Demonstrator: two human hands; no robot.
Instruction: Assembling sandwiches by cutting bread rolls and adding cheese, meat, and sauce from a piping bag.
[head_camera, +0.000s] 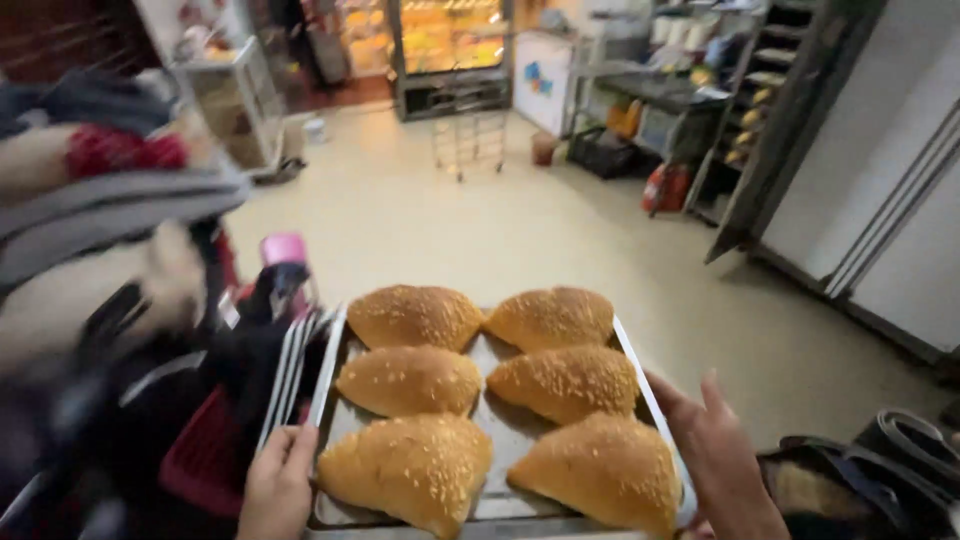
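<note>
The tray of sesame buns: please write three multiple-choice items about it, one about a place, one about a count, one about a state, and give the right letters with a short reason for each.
1. Where is the right hand?
A. on the right rim of the metal tray
B. on a bun
C. on the floor

2. How many sesame buns lie on the tray?
A. four
B. six
C. eight

3. How is the tray held?
A. by one hand only
B. by no hand, it rests on a rack
C. by both hands at its two sides

Answers:
1. A, the right hand's fingers lie along the right rim, clear of the buns.
2. B, the buns lie in two columns of three.
3. C, the left hand grips the left rim while the right hand holds the right one.
</note>
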